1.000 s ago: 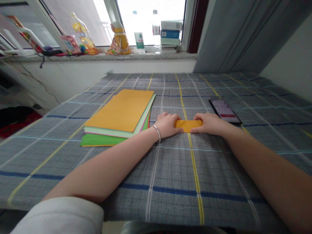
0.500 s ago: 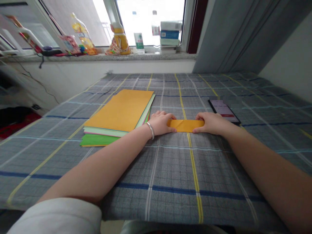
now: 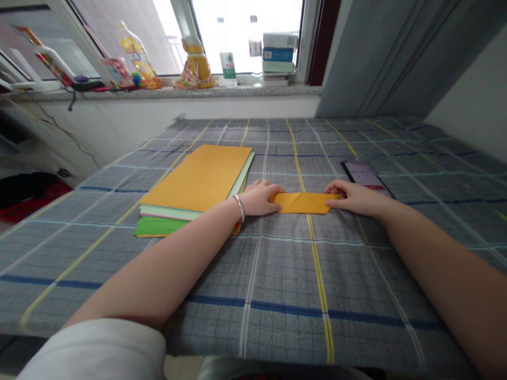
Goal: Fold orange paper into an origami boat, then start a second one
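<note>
Left hand (image 3: 258, 198) and right hand (image 3: 354, 198) lie flat at the ends of a folded orange paper strip (image 3: 303, 203), neither gripping.
I see both palms down, fingers close together. Left fingertips (image 3: 275, 207) touch the strip's left end; right fingertips (image 3: 335, 196) rest at its right end. Strip lies flat on the grey checked cloth (image 3: 285, 274) between the hands, across a yellow stripe, crease visible. Just left of the left hand: stack of coloured paper (image 3: 196, 179), orange sheet on top, green sheet (image 3: 160, 227) showing below. Phone (image 3: 366, 178) lies just beyond the right hand, partly blurred. Silver bangle (image 3: 239, 208) on left wrist.
</note>
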{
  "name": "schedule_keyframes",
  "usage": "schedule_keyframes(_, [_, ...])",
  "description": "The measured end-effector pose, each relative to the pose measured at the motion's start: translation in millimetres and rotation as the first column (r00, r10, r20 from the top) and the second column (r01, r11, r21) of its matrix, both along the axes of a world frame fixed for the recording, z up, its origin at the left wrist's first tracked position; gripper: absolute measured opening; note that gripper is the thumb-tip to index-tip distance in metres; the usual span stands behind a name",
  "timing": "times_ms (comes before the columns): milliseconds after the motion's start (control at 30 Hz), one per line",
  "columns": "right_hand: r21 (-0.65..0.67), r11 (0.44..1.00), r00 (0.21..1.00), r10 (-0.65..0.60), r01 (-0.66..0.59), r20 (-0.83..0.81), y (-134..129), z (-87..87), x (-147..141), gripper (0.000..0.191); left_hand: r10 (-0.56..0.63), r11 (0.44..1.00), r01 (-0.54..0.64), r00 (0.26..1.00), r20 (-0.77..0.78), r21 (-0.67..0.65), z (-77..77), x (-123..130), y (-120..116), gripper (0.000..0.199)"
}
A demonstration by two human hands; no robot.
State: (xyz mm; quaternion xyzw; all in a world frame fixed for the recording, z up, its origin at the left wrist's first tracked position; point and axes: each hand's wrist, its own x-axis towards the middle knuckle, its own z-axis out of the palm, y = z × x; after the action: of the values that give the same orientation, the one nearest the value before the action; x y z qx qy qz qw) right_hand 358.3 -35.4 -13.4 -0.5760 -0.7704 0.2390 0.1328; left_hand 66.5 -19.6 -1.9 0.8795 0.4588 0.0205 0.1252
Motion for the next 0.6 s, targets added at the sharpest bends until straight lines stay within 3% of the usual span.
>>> schedule_keyframes(100, [0.044, 0.999, 1.0, 0.002, -0.002, -0.009, -1.3, -0.7, 0.0, 0.029, 0.01, 1.0, -0.01, 1.0, 0.025, -0.022, 1.6, -0.1, -0.2, 0.052])
schedule_keyframes(200, [0.006, 0.999, 0.999, 0.032, -0.032, -0.013, -3.0, -1.3, 2.4, 0.032, 0.001, 1.0, 0.0, 0.998, 0.067, -0.004, 0.3, -0.9, -0.3, 0.055])
schedule_keyframes(333, [-0.008, 0.997, 0.99, 0.079, -0.081, -0.118, -5.2, -1.6, 3.3, 0.035, -0.042, 0.998, 0.03, 0.976, 0.213, 0.057, -4.5, -1.2, 0.1, 0.046])
schedule_keyframes(433, [0.173, 0.973, 0.981, 0.17, -0.152, -0.095, -6.9, 1.1, -0.5, 0.025, -0.074, 0.989, 0.03, 0.948, 0.31, 0.144, -6.3, -0.9, -0.1, 0.037])
schedule_keyframes(533, [0.401, 0.883, 0.969, 0.24, -0.242, 0.056, -9.0, 5.8, -5.1, 0.011, -0.149, 0.952, 0.055, 0.943, 0.299, 0.302, -6.9, -1.1, -1.1, 0.027])
schedule_keyframes(600, [0.449, 0.845, 0.956, 0.232, -0.289, 0.18, -11.3, 8.8, -7.8, 0.012, -0.185, 0.911, 0.073, 0.952, 0.245, 0.405, -7.7, -1.2, -1.8, 0.019])
